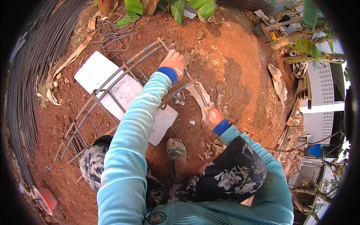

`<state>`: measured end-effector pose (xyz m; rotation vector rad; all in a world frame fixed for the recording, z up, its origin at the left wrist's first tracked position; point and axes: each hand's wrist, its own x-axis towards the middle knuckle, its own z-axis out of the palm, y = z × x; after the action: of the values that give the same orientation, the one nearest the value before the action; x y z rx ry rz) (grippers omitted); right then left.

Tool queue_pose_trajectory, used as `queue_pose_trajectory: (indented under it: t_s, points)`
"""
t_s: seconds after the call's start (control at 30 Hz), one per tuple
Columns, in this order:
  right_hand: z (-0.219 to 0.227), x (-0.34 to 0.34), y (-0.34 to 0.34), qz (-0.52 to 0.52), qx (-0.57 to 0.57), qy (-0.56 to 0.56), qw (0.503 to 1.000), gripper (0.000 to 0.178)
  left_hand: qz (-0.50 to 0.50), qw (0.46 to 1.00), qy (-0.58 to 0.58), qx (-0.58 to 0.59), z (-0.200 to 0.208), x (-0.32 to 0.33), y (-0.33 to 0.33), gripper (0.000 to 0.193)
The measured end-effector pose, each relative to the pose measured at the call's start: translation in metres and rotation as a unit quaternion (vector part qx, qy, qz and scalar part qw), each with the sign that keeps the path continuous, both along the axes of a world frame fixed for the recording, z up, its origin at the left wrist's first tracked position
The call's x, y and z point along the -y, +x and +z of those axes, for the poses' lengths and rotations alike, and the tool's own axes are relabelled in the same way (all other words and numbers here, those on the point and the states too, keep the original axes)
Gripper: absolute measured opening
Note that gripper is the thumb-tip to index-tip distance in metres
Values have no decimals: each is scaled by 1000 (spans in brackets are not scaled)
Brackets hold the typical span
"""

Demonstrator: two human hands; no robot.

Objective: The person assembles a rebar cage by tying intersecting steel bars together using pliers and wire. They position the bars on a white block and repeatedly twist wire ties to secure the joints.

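A cage of steel rebar, with long rods crossed by bent stirrups, stretches slantwise from the lower left up to the middle. My left hand is closed around the stirrup at its far end. Lower and to the right, the fingers of my right hand wrap around a slim metal hand tool with a spot of yellow near the grip. Its tip points up toward the lower corner of that stirrup; whether the two touch, I cannot tell. The tool's exact kind is unclear, and my palm hides its lower end.
White boards lie on reddish soil beneath the cage. Long rods are stacked along the left edge. Bent wire lies at the back left, and a red scoop-like object at the lower left. My sandalled foot is close below the cage.
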<state>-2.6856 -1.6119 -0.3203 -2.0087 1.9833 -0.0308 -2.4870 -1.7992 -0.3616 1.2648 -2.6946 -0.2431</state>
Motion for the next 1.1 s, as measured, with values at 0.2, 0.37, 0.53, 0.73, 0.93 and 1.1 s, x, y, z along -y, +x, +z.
queue_pose_trajectory:
  t_s: [0.2,0.37,0.53,0.73,0.93,1.1]
  points:
    - [-20,-23,3,-181,464,158,853,32,26,999,-43,-10,-3,-2,1,27]
    - [6,-18,19,-200,352,148,902,33,14,998,-57,-2,2,2,7,23]
    - [23,-11,28,-226,535,269,769,32,-30,999,-42,18,2,-2,8,23]
    - [15,-16,10,-113,358,260,890,39,-24,998,-52,15,-1,-1,11,24]
    - [-6,-39,-8,-244,523,299,760,39,-40,996,-55,-66,7,-8,14,44]
    - [-33,-61,-14,-300,456,264,795,36,-68,980,-125,-140,20,-21,25,47]
